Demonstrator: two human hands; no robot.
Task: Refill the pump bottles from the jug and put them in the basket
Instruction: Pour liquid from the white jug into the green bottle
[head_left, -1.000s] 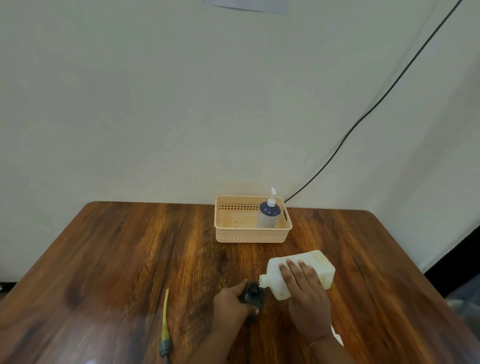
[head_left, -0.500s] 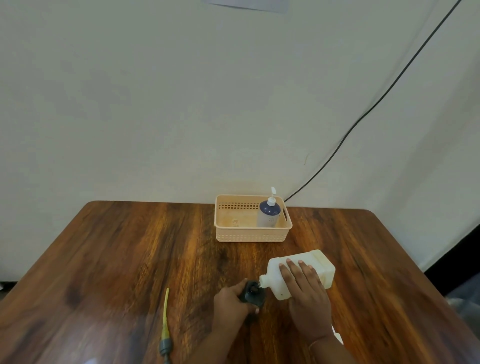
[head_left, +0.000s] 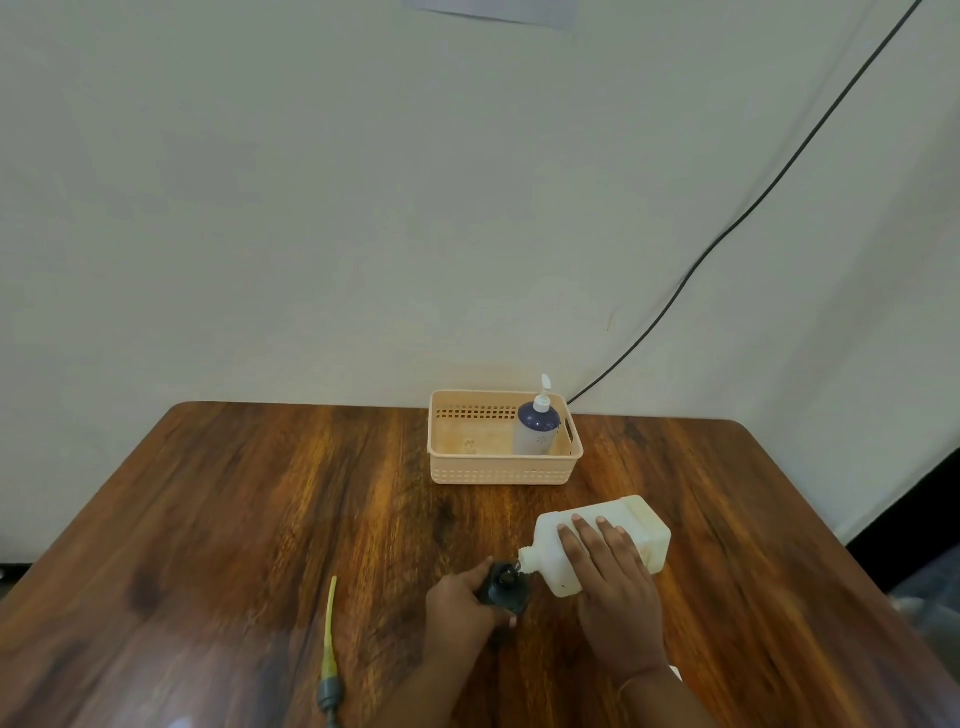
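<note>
Midway, the second refill is being poured.

Upright on the table (head_left: 260, 519), the dark bottle (head_left: 506, 590) is gripped by the left hand (head_left: 457, 608), whose fingers are wrapped round its body. The white jug (head_left: 644, 525) is held tipped by the right hand (head_left: 613, 597), with fingers laid across its upper face and the thumb out of sight, so that the spout is brought to the bottle's open mouth. Whether liquid is running cannot be told. One pump bottle (head_left: 537, 431) is already stood in the right end of the basket (head_left: 504, 470), well apart at the back. It is judged that the jug should next be righted and set down. The pump head (head_left: 330, 639), lying to the left with its tube, would then be fetched and screwed on before the bottle is carried to the basket.
</note>
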